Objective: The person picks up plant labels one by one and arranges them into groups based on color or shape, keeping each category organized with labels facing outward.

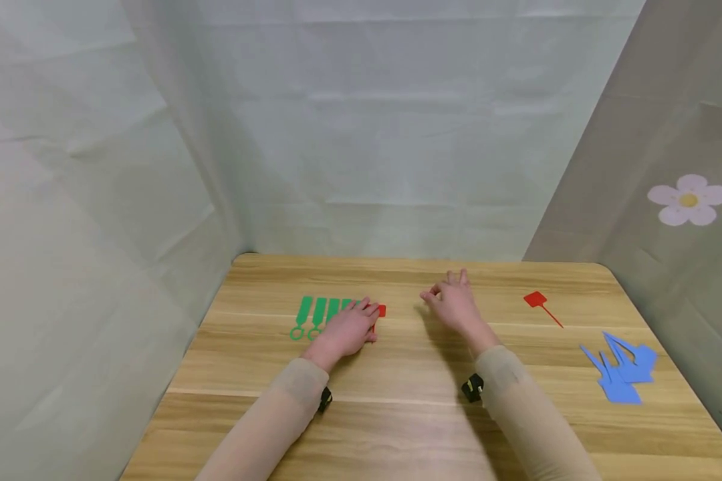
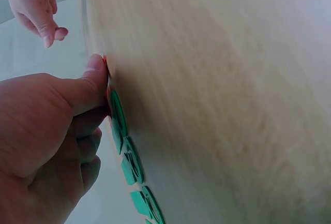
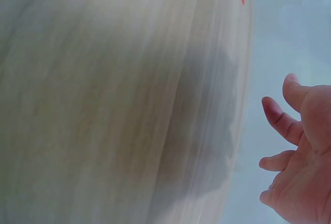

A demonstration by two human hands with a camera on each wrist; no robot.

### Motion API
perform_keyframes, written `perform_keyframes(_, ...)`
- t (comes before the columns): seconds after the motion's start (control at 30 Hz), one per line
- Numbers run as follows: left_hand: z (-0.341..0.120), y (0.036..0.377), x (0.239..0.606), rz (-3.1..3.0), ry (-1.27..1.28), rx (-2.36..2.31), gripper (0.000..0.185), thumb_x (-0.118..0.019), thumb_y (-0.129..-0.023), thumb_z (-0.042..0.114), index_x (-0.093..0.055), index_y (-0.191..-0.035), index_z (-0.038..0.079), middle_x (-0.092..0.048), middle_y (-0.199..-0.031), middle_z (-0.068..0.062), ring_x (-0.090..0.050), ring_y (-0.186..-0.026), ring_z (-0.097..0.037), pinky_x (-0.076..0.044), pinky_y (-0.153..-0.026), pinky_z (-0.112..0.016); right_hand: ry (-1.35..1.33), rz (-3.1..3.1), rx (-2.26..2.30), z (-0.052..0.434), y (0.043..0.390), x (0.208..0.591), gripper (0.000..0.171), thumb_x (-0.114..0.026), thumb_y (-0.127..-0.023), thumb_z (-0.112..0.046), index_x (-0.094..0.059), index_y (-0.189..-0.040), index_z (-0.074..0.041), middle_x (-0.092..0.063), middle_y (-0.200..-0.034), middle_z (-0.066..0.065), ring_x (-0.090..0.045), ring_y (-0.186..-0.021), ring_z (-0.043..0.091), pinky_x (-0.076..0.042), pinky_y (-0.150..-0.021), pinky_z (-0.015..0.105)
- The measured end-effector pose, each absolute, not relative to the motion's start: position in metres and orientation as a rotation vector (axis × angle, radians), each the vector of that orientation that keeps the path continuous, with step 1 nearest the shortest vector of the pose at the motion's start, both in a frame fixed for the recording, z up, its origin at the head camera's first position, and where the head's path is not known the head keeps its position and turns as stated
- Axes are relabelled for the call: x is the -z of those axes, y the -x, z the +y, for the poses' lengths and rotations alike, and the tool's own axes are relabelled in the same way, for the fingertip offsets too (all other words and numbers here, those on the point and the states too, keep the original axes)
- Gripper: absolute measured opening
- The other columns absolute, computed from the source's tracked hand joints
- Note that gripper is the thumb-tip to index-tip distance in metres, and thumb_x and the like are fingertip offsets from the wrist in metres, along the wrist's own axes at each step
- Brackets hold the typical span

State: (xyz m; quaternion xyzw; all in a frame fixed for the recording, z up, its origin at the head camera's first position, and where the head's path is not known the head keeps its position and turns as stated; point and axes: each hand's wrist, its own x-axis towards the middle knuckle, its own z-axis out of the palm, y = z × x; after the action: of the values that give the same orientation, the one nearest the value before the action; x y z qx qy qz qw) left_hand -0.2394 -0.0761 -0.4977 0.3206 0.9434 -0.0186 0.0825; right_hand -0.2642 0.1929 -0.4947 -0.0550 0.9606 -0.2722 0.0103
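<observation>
Flat green tags, each a strip with a ring at its near end, lie side by side on the table. At the right end of this row is a red tag with a square head and a thin stem, partly hidden under my left hand. The left fingers and thumb touch the red tag, and the hand also covers some of the green tags. My right hand is raised over the table to the right of the row, fingers loosely spread, with nothing in it.
Another red tag lies to the right, its stem pointing toward the near right. Several blue tags overlap in a loose pile by the right edge of the wooden table. Hanging cloth surrounds the back and sides.
</observation>
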Motion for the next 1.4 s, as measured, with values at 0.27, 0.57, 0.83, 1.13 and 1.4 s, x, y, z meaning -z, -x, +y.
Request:
perform_keyframes(0.27,-0.072,0.24,0.498,2.807,-0.917,0.041,0.063,-0.067,-0.106,0.036,-0.053,-0.158,0.005,-0.044,-0.168,-0.007,-0.031,-0.159,-0.029,-0.027,-0.129,-0.048,0.164,3.023,0.825,0.201,0.259,0.498,0.036,-0.062,-0.11,-0.039,-0.075,-0.101,-0.006,-0.029,-0.165,0.039,0.0,-0.157,0.061,-0.005,-0.128,0.067)
perform_keyframes(0.57,-0.07,0.243,0.502,2.806,-0.893,0.056,0.062,-0.068,-0.106,0.035,-0.052,-0.159,0.006,-0.043,-0.168,-0.007,-0.032,-0.159,-0.028,-0.027,-0.129,-0.047,0.134,3.0,0.812,0.214,0.254,0.502,0.036,-0.062,-0.11,-0.038,-0.075,-0.103,-0.004,-0.025,-0.165,0.041,0.002,-0.157,0.061,-0.003,-0.127,0.068)
perform_keyframes(0.83,-0.073,0.241,0.501,2.8,-0.883,0.07,0.061,-0.064,-0.108,0.034,-0.05,-0.16,0.007,-0.04,-0.17,-0.006,-0.03,-0.16,-0.028,-0.027,-0.129,-0.048,0.102,3.011,0.77,0.236,0.251,0.508,0.037,-0.063,-0.11,-0.037,-0.073,-0.103,-0.003,-0.023,-0.162,0.046,0.003,-0.155,0.064,-0.005,-0.126,0.071)
perform_keyframes(1.13,-0.075,0.237,0.502,2.799,-0.897,0.069,0.062,-0.06,-0.109,0.037,-0.047,-0.162,0.006,-0.037,-0.171,-0.007,-0.03,-0.16,-0.028,-0.026,-0.129,-0.049,0.07,3.095,0.741,0.286,0.243,0.507,0.027,-0.063,-0.109,-0.021,-0.069,-0.109,0.005,-0.039,-0.15,0.051,-0.009,-0.15,0.072,-0.006,-0.122,0.077)
perform_keyframes(1.4,-0.072,0.234,0.503,2.797,-0.91,0.061,0.063,-0.063,-0.109,0.035,-0.047,-0.162,0.006,-0.038,-0.171,-0.008,-0.03,-0.16,-0.03,-0.027,-0.129,-0.048,-0.016,3.195,0.618,0.344,0.236,0.498,0.031,-0.056,-0.11,-0.012,-0.063,-0.125,0.013,-0.063,-0.123,0.042,-0.033,-0.134,0.071,-0.011,-0.123,0.074)
